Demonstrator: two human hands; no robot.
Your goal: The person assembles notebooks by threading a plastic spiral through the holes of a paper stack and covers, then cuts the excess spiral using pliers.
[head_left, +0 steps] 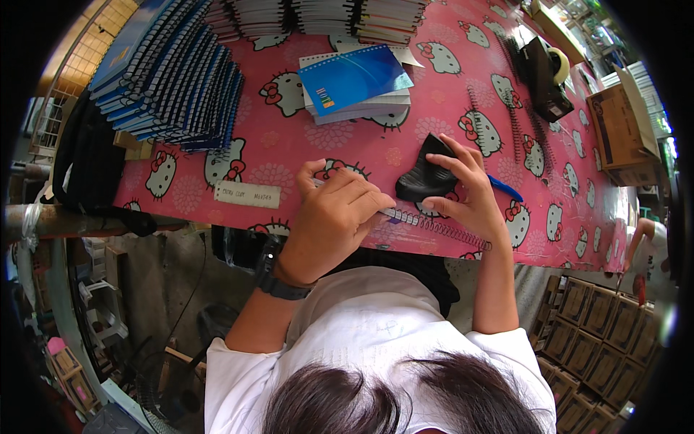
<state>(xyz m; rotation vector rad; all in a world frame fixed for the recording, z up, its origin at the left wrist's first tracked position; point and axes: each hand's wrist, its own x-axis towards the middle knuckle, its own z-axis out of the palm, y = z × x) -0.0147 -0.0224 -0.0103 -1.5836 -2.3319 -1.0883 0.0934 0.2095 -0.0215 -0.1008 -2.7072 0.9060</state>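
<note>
My left hand, with a dark watch on its wrist, is closed around a thin notebook seen nearly edge-on. Most of that notebook is hidden by the hand. A dark spiral coil runs from its edge out to the right, under my right wrist. My right hand has its fingers and thumb apart, curved around the right side of a black, ridged, lumpy thing on the table. Its fingertips touch or hover over that thing; which one I cannot tell. Behind this hand lies a blue pen.
A pink patterned cloth covers the table. Blue spiral notebooks stand piled at left; more bound stacks stand behind. Loose sheets with a blue cover lie mid-table. Right are loose coils, a tape dispenser and a carton.
</note>
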